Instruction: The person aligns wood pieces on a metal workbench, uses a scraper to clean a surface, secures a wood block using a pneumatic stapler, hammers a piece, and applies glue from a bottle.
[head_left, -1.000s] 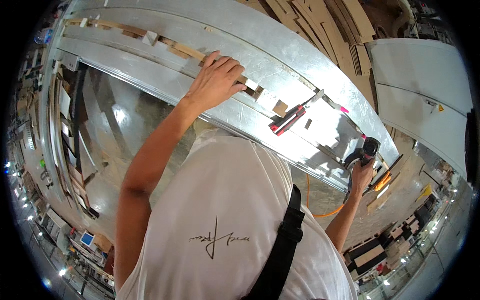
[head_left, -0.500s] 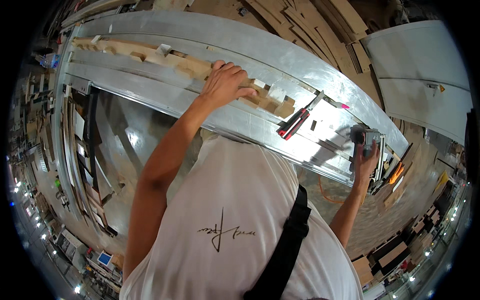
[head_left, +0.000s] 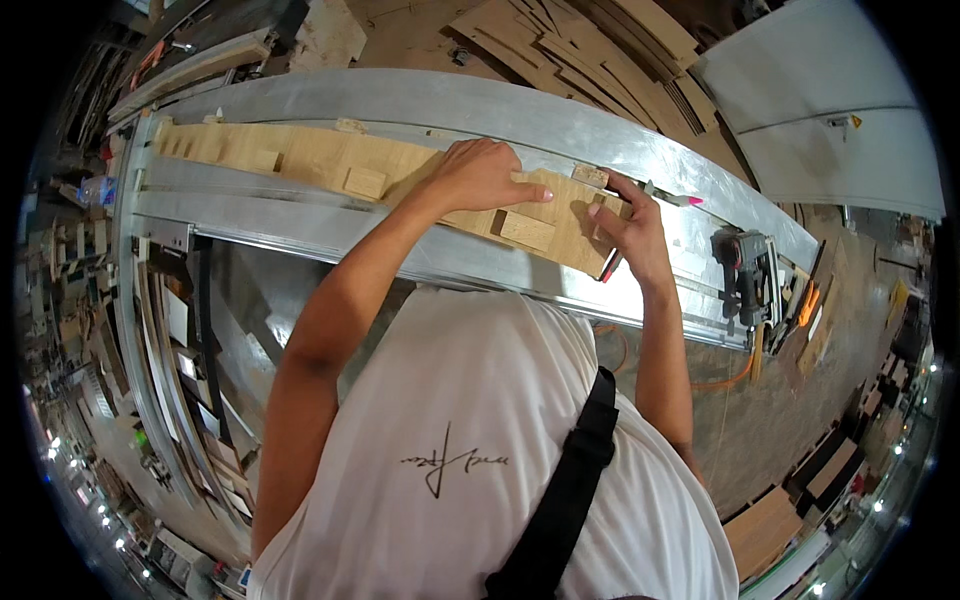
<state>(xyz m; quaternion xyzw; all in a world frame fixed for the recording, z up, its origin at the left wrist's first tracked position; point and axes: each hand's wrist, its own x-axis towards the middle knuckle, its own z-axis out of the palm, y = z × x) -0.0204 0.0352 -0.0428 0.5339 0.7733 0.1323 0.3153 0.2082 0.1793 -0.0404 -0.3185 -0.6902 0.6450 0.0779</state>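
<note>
A long light wooden board (head_left: 410, 165) lies with its broad face up on a metal table, with small blocks along it. My left hand (head_left: 485, 172) is closed over its far edge, thumb on the top face. At the right end, my right hand (head_left: 632, 225) grips the board by a small end block (head_left: 605, 212), thumb on the near side. One wooden block (head_left: 526, 231) sits at the near edge between my hands, another block (head_left: 590, 176) at the far edge. A red-and-black tool handle (head_left: 611, 265) is mostly hidden under the board's end.
A nail gun (head_left: 742, 275) stands at the table's right end, an orange hose (head_left: 722, 384) below it. Near the far side lies a pink-tipped marker (head_left: 690, 201). The metal table (head_left: 330, 90) extends left. Scrap boards (head_left: 570, 60) and a white cabinet (head_left: 820, 110) are beyond.
My right hand has let go of the nail gun and moved left to the board's end. The board has been turned broad face up and now covers most of the red-and-black tool.
</note>
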